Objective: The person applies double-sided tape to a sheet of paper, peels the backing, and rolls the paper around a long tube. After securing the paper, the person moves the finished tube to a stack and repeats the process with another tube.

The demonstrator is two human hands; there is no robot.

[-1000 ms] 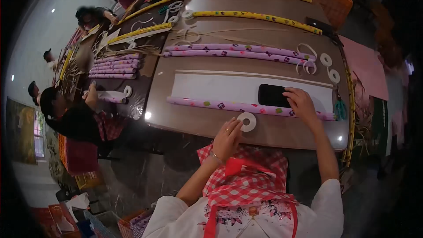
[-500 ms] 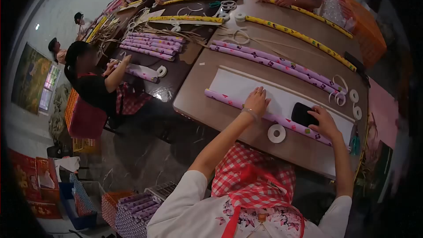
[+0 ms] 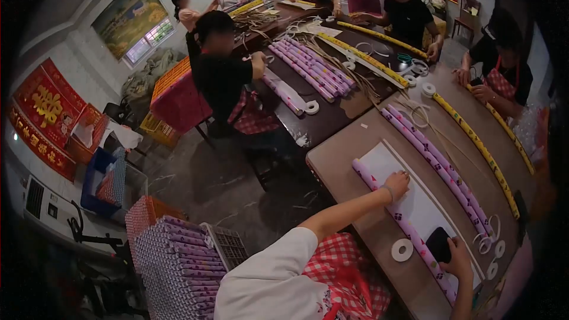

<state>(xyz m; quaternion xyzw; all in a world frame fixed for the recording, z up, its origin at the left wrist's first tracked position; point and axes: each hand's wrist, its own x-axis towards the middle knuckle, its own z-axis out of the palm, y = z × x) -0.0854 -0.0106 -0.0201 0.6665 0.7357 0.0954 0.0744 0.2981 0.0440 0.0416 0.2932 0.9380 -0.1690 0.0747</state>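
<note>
A long purple patterned roll (image 3: 403, 223) lies along the near side of a white sheet (image 3: 382, 163) on the table. My left hand (image 3: 397, 186), a band at its wrist, rests on the sheet just past the roll, with its fingers out and nothing seen in them. My right hand (image 3: 459, 259) grips the edge of a black, rounded flat object (image 3: 438, 244), which lies over the sheet beside the roll. Its exact kind I cannot make out. A white tape roll (image 3: 402, 250) lies on the tabletop on the near side of the purple roll.
Two purple rolls (image 3: 435, 163) and a yellow roll (image 3: 474, 154) lie beyond the sheet. More tape rolls (image 3: 496, 259) sit at right. Co-workers surround the joined tables, one (image 3: 222, 77) at left. Stacked purple rolls (image 3: 178, 266) and a blue crate (image 3: 101, 184) stand on the floor.
The camera has turned left, so the table appears further right and more of the room shows. Both hands remain at the sheet, the right still on the black object.
</note>
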